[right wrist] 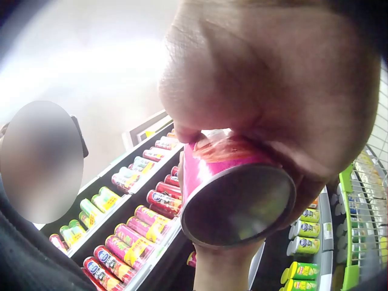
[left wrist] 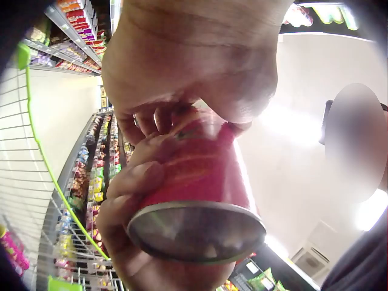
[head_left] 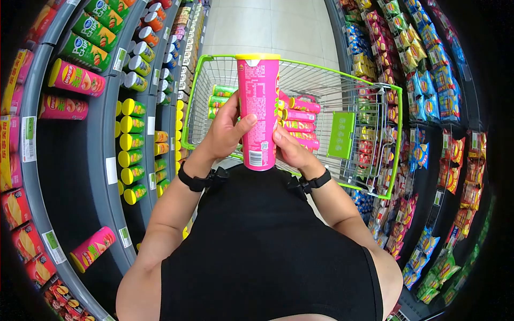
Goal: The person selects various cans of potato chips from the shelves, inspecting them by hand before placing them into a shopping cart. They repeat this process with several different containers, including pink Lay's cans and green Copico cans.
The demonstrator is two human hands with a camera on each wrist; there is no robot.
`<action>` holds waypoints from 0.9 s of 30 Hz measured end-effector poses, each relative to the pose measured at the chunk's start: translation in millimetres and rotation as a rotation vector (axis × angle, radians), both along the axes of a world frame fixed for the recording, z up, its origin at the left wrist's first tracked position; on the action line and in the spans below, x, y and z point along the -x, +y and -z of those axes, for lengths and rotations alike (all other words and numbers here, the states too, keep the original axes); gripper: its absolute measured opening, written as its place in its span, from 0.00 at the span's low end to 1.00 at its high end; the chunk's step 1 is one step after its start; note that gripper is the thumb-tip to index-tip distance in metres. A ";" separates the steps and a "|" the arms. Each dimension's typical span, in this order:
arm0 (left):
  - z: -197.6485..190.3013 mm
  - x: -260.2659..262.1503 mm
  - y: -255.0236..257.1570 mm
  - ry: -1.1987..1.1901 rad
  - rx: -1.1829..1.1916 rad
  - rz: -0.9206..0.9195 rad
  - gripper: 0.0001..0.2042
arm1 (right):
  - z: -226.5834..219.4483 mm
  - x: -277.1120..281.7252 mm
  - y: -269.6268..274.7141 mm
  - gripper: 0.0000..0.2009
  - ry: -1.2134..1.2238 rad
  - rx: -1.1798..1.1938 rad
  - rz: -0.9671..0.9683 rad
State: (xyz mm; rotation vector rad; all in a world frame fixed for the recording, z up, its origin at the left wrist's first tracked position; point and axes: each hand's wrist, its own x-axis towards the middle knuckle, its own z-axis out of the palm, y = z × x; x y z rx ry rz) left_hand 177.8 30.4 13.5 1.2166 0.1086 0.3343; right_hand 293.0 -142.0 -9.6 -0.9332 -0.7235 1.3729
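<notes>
A tall pink chip canister point(head_left: 260, 107) with a yellow lid stands upright before the person's chest, its printed back label facing the wearer. From its left side the left hand point(head_left: 226, 128) grips it, thumb across the front. Lower on the other side the right hand point(head_left: 292, 145) holds it, thumb along the edge. The canister's round metal bottom point(left wrist: 197, 233) shows in the left wrist view, with fingers curled round the wall above it. Beyond the canister is a shopping cart point(head_left: 342, 77) with a green rim, holding several pink canisters point(head_left: 297, 116) and green canisters point(head_left: 220, 100).
Shelves of canisters point(head_left: 133, 142) line the left side, where one pink canister point(head_left: 93, 249) lies on a dark lower shelf. Racks of bagged chips point(head_left: 423, 91) run along the right. A pale tiled floor point(head_left: 267, 27) stretches ahead between them.
</notes>
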 end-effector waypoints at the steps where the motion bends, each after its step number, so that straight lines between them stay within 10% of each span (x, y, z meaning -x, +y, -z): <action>1: 0.0 0.4 -0.1 0.005 -0.006 -0.001 0.30 | 0.9 -0.3 0.0 0.34 0.017 -0.002 -0.007; 12: 3.8 5.7 -3.6 0.015 -0.045 -0.082 0.29 | 2.5 3.9 3.4 0.33 -0.066 -0.012 0.057; 18: 15.9 4.0 -11.4 -0.002 -0.171 -0.186 0.43 | 8.4 7.0 22.1 0.33 -0.531 0.071 0.401; 24: 53.8 8.4 -5.3 0.120 -0.124 -0.484 0.21 | 26.4 9.2 19.3 0.41 -0.763 0.092 0.363; 27: 38.2 5.6 -5.2 0.152 -0.080 -0.361 0.25 | 33.6 11.1 19.7 0.42 -0.812 -0.096 0.289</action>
